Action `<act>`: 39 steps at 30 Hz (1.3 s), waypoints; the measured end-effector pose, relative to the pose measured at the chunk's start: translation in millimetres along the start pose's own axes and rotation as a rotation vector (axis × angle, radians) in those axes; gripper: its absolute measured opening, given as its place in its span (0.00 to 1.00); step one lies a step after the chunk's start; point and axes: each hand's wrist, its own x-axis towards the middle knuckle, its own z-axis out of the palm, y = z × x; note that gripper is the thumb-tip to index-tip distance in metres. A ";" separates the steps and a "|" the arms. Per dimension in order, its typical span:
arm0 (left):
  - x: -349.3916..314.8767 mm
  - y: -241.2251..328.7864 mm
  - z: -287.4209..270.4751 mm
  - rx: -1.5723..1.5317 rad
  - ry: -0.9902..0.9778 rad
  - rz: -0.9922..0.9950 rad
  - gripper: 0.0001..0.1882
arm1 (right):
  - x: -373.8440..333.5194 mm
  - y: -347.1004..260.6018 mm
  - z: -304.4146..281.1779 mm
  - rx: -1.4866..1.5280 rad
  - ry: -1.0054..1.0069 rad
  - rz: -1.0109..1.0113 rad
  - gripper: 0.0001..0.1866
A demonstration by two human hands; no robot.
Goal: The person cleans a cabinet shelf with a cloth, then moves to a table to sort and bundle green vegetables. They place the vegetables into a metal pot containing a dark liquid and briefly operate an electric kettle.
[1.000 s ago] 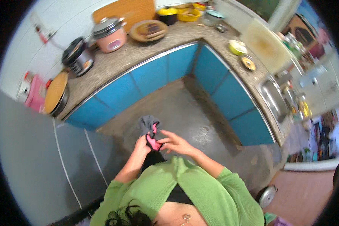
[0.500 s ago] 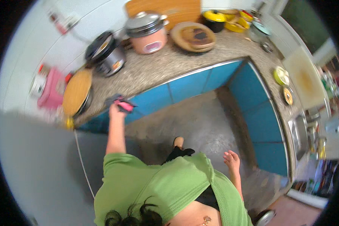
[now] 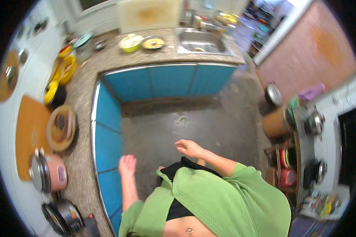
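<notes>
My left hand (image 3: 127, 165) hangs empty beside the blue cabinet doors (image 3: 107, 146), its fingers loosely bent and slightly smeared by motion. In front of my body, my right hand (image 3: 189, 148) is empty too, with fingers stretched toward the left. A dark grey thing with a pink tip (image 3: 91, 226) lies on the granite counter (image 3: 83, 158) at the lower left, apart from both hands; its kind is unclear. Close by it stand a black electric cooker (image 3: 63, 217) and a pink rice cooker (image 3: 56, 172) with a grey lid.
A round wooden board (image 3: 62, 128) and a yellow-lidded pot (image 3: 54, 94) line the left counter. Ahead are a green bowl (image 3: 131, 42), a plate of food (image 3: 153, 42) and a steel sink (image 3: 203, 41). Shelving with pots and a kettle (image 3: 315, 123) runs along the right.
My body has turned right, so the sink side now lies ahead. The grey and pink thing has left my left hand and lies on the counter. My right hand has moved in front of me.
</notes>
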 end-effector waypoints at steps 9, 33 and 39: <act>-170.4 -179.6 288.3 0.822 -0.955 -0.545 0.24 | -117.3 124.0 -84.2 0.073 0.415 0.165 0.21; -125.7 -481.1 550.8 1.270 -0.794 -0.573 0.15 | -267.1 333.3 -308.7 0.164 0.746 0.559 0.23; -122.0 -552.7 667.9 1.288 -0.848 -0.607 0.13 | -289.1 359.1 -439.2 -0.015 0.620 0.750 0.24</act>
